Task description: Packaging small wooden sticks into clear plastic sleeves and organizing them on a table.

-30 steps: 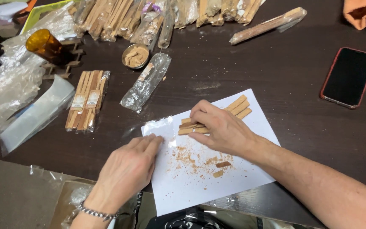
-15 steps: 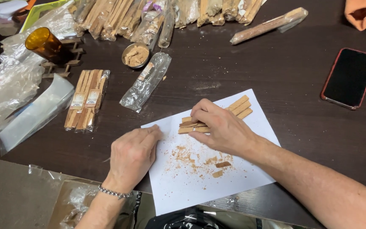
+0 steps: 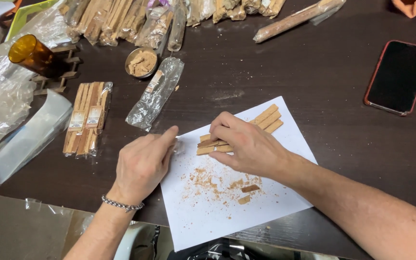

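At the far left, an amber glass is seen lying tilted on a small wooden rack, with crumpled clear plastic bags below it. Just to the right, a wrapped bundle of wooden sticks is laid flat on the dark table, and an empty clear sleeve lies beside it, below a small round tin of wood pieces.

The left hand is rested at the left edge of a white sheet of paper, its fingers curled loosely together; whether anything is pinched under them cannot be told. The right hand is pressed down on a small group of loose sticks on the upper part of the paper, fingers closed over their near ends.

As a judgement, the work looks partly done: one sleeve is emptied, the sticks are gathered side by side, and crumbs and chips are scattered on the sheet; many wrapped bundles along the far edge remain untouched.

Further right, a dark phone in a red case is laid face up, well apart from the paper. The table is cluttered, and little of the room is shown.
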